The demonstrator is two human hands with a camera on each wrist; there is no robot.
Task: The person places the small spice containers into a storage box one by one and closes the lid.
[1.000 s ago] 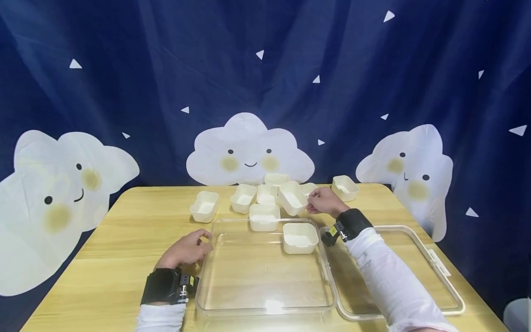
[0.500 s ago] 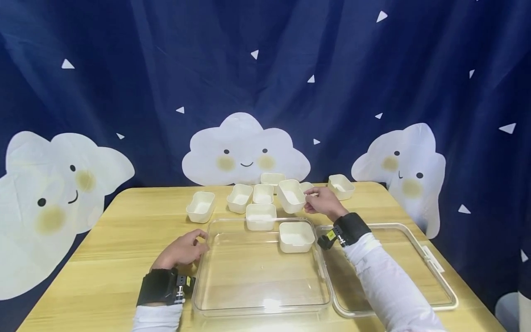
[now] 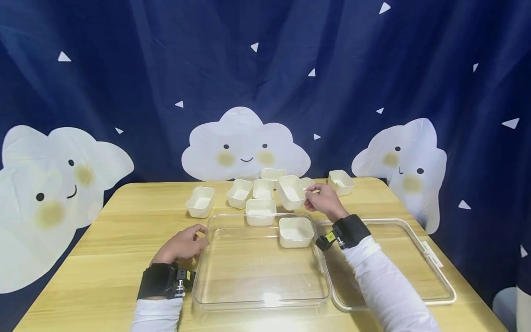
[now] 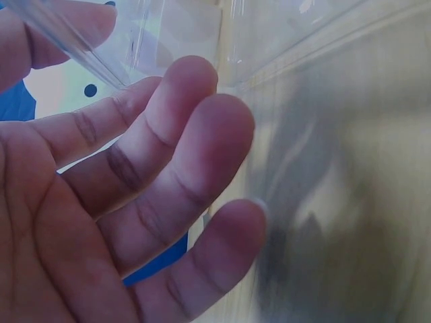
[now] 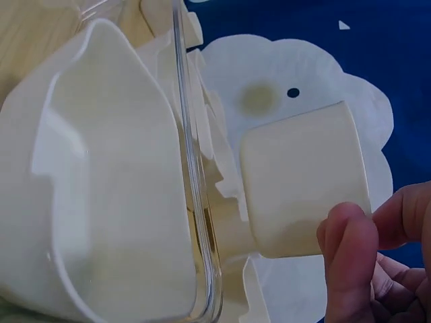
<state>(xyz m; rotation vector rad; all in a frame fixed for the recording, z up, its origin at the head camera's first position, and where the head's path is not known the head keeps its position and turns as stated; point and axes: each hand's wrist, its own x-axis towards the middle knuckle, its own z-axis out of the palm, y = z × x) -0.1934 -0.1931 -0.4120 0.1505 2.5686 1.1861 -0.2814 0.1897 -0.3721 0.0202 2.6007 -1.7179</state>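
Observation:
My right hand pinches the edge of a small cream bin between thumb and fingers. This bin is tilted, and in the right wrist view the pinched bin shows its smooth outer side. With fingers loosely bent, my left hand rests by the left wall of a large clear plastic box. The left wrist view shows the fingers near that clear wall; firm contact cannot be told. Inside the box, at its back right corner, sits another cream bin.
More cream bins stand behind the box, among them one at the left, one just past the box's back edge and one at the far right. A clear lid with a pale rim lies right of the box on the wooden table.
The right hand's bin has risen slightly relative to the bins around it. The left hand stays by the box wall. The whole head view has shifted a little.

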